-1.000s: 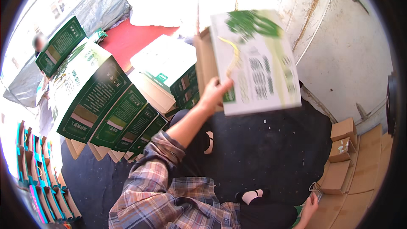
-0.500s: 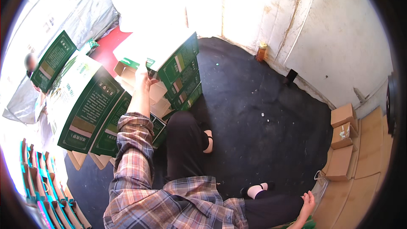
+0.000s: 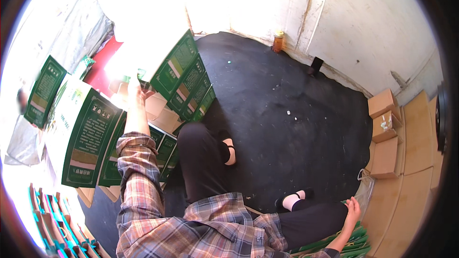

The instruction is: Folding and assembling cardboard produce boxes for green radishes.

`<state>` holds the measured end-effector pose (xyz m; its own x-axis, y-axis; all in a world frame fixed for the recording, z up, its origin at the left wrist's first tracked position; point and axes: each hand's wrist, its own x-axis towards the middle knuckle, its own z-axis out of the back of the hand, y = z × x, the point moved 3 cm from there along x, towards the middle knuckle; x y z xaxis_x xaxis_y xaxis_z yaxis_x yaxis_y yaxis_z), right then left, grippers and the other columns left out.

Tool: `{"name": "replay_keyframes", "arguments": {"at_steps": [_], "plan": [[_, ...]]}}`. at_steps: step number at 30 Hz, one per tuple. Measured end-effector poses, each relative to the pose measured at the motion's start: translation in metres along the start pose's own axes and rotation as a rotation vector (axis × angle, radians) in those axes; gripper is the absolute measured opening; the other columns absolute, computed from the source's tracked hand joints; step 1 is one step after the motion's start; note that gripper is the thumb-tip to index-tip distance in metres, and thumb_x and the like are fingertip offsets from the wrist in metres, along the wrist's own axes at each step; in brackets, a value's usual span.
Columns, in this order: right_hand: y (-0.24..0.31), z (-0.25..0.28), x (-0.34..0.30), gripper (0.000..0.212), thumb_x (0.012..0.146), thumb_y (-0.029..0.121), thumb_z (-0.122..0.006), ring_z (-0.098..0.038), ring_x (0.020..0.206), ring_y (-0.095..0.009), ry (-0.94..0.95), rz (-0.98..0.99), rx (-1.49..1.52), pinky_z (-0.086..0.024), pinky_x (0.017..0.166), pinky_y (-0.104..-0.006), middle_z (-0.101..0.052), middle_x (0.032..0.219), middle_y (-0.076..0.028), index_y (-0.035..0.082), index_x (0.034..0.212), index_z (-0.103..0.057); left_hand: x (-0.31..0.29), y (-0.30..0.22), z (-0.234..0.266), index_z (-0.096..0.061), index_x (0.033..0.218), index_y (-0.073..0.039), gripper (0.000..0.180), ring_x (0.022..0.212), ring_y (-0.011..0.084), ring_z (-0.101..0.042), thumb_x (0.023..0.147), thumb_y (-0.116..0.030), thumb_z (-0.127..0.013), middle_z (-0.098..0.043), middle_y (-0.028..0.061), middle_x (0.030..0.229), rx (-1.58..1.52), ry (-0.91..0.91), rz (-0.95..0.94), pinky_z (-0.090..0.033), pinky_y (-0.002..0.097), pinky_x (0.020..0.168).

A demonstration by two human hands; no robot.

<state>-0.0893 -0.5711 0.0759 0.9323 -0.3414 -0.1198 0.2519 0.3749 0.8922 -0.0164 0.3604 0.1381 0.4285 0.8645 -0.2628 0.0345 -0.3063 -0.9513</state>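
Note:
My left hand reaches out over a stack of green and white cardboard cartons. Its fingers close on the open end of one carton, where brown inner flaps show; glare washes out part of the grip. Nearer to me on the left stands another group of the same green cartons. My right hand hangs beside my right knee with nothing in it, fingers loosely stretched. Just below it, green folded cardboard pieces lie partly hidden by my leg and forearm.
Brown cardboard boxes line the right side. Teal-edged cardboard pieces stand at the lower left. Black sheeting covers the floor, with small white scraps on it. An amber jar stands by the pale wall.
The view has shifted, so the cartons and my left hand sit farther left in the picture. More of the green pieces below my right hand now shows. My left hand stays at the same carton.

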Motion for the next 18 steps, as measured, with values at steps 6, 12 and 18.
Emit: {"name": "replay_keyframes", "arguments": {"at_steps": [6,12,18], "plan": [[0.005,0.016,-0.022,0.036,0.093,0.019,-0.054,-0.061,0.092,-0.019,-0.072,-0.011,0.004,-0.050,0.082,-0.0307,-0.062,0.104,-0.016,-0.007,0.118,-0.055,0.005,0.040,-0.022,-0.051,0.118,-0.005,0.053,0.079,0.0254,-0.062,0.090,-0.049,-0.049,-0.059,0.0136,0.106,0.101,0.076,-0.004,-0.059,0.0489,0.061],[0.004,-0.030,-0.001,0.035,0.093,0.022,-0.054,-0.062,0.096,-0.019,-0.038,-0.024,0.193,-0.047,0.088,-0.0304,-0.065,0.103,-0.014,-0.003,0.117,-0.058,0.144,0.014,0.163,-0.049,0.122,-0.010,0.037,0.100,0.0315,-0.057,0.097,-0.035,-0.042,-0.054,0.0101,0.115,0.051,0.601,0.020,-0.050,0.0587,0.084],[-0.024,-0.005,-0.037,0.021,0.091,0.014,-0.056,-0.063,0.087,-0.013,-0.343,-0.014,-0.003,-0.048,0.079,-0.0248,-0.068,0.094,-0.007,0.000,0.105,-0.065,0.136,-0.034,0.088,-0.038,0.137,-0.004,0.050,0.128,0.0330,-0.035,0.096,-0.033,-0.038,-0.036,0.0115,0.142,1.144,-0.265,-1.033,-0.023,0.0537,0.107]]}}
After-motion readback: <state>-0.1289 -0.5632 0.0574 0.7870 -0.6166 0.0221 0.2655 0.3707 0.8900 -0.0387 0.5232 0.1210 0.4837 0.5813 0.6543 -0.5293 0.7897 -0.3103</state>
